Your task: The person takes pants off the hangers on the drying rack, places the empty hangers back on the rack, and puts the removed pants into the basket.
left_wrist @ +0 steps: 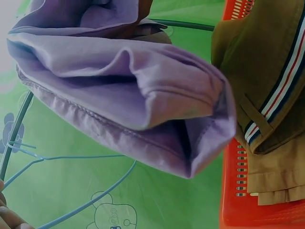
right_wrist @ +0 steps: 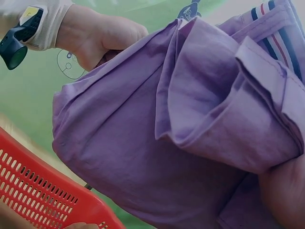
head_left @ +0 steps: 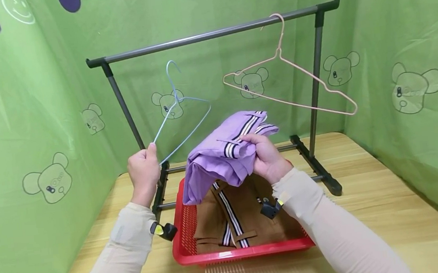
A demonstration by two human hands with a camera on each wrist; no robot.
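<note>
A blue wire hanger (head_left: 176, 98) stands hook-up in my left hand (head_left: 144, 171), which grips it by one side. My right hand (head_left: 268, 157) holds a bundle of folded purple pants (head_left: 216, 147) with a navy-and-white striped waistband, the thumb on top of the cloth. The bundle hangs over a red basket (head_left: 244, 252), its folded edges facing the camera in the left wrist view. Brown pants (head_left: 250, 214) with similar striped trim lie folded inside that basket. In the right wrist view the purple cloth (right_wrist: 133, 138) hides most of the right hand and the hanger.
Behind the basket a grey metal garment rack (head_left: 193, 38) stands on the wooden table (head_left: 371, 192). A pink wire hanger (head_left: 280, 50) hangs from the right part of its bar. Green printed curtains (head_left: 402, 26) enclose the table at the back and both sides.
</note>
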